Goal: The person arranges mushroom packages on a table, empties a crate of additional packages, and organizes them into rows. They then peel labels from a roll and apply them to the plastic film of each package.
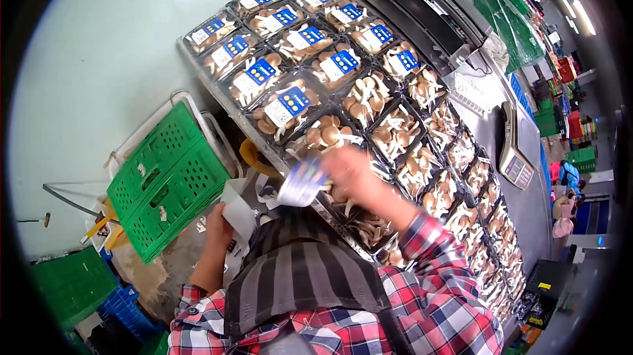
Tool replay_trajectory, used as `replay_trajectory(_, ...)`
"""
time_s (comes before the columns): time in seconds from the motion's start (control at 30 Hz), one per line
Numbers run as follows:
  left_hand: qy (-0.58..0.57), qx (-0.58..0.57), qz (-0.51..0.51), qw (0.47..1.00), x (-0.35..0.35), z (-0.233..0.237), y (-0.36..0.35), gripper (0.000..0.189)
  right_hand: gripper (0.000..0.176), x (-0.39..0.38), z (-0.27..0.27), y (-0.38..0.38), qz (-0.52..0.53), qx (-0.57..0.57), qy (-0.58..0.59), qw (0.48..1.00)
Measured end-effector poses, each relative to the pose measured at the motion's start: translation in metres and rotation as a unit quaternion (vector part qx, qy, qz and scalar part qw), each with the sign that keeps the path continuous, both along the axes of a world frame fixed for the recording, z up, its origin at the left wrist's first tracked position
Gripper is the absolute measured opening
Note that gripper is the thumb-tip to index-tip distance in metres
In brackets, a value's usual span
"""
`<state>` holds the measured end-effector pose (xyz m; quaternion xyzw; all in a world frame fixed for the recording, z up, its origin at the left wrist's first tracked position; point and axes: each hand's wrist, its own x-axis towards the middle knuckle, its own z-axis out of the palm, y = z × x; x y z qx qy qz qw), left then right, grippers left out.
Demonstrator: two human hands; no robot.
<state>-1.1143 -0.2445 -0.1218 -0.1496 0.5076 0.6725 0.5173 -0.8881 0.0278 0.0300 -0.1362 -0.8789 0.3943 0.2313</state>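
Note:
My left hand (pixel 219 226) is closed on a strip of whitish label backing (pixel 239 210) at the table's near edge. My right hand (pixel 348 169), blurred by motion, is closed at a blue and white label (pixel 303 182) beside its fingertips, above the mushroom trays. Wrapped black trays of brown mushrooms cover the table in rows. Those at the far left, such as one tray (pixel 287 105), bear blue and white labels. Trays nearer and to the right, such as another tray (pixel 397 129), have none. My right hand partly hides the trays under it.
Green plastic crates (pixel 165 177) stand left of the table. A scale (pixel 516 163) and a dark machine (pixel 415 15) are on the table's far side. Shelves, stacked crates and people (pixel 566 180) appear in the right background.

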Motion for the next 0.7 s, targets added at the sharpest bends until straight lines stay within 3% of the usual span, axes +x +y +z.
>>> replay_trajectory(0.07,-0.010,-0.013,-0.043,0.999,0.010,0.038,0.003,0.034,0.010,0.017,-0.002,0.078,-0.149,-0.083,-0.055,0.984)
replay_trajectory(0.13,0.135,-0.044,-0.232,0.962,0.036,0.074,-0.001,0.037,0.014,0.036,-0.005,0.157,-0.247,-0.191,-0.081,0.946)
replay_trajectory(0.17,0.205,-0.062,-0.316,0.924,0.047,0.090,-0.002,0.038,0.016,0.036,-0.010,0.188,-0.260,-0.300,-0.040,0.917)
replay_trajectory(0.23,0.369,-0.056,-0.485,0.791,0.055,0.127,0.001,0.040,0.019,0.031,-0.015,0.204,-0.255,-0.325,-0.062,0.909)
replay_trajectory(0.27,0.123,-0.094,-0.486,0.860,0.057,0.149,0.010,0.038,0.019,0.031,-0.034,0.219,-0.247,-0.301,-0.099,0.916)
replay_trajectory(0.3,0.131,-0.067,-0.483,0.863,0.058,0.138,0.002,0.038,0.027,0.024,-0.046,0.220,-0.230,-0.257,-0.095,0.934)
replay_trajectory(0.37,0.145,-0.013,-0.475,0.868,0.063,0.103,-0.025,0.039,0.042,0.025,-0.063,0.219,-0.304,0.040,-0.290,0.907)
replay_trajectory(0.4,0.119,-0.033,-0.482,0.868,0.060,0.103,-0.026,0.044,0.051,0.020,-0.054,0.212,-0.329,0.012,-0.321,0.888)
replay_trajectory(0.5,0.059,-0.124,-0.482,0.865,0.056,0.050,-0.054,0.042,0.064,0.017,-0.044,0.197,-0.403,0.123,-0.352,0.836)
replay_trajectory(0.57,0.177,-0.167,-0.467,0.850,0.057,0.016,-0.061,0.040,0.056,0.004,-0.014,0.167,-0.393,0.114,-0.295,0.863)
replay_trajectory(0.63,0.250,-0.125,-0.372,0.885,0.053,0.021,-0.049,0.042,0.041,-0.022,0.024,0.100,-0.291,0.049,-0.295,0.909)
replay_trajectory(0.7,0.261,-0.132,-0.314,0.903,0.047,0.070,-0.020,0.042,0.031,-0.040,0.036,0.021,-0.138,-0.024,-0.197,0.970)
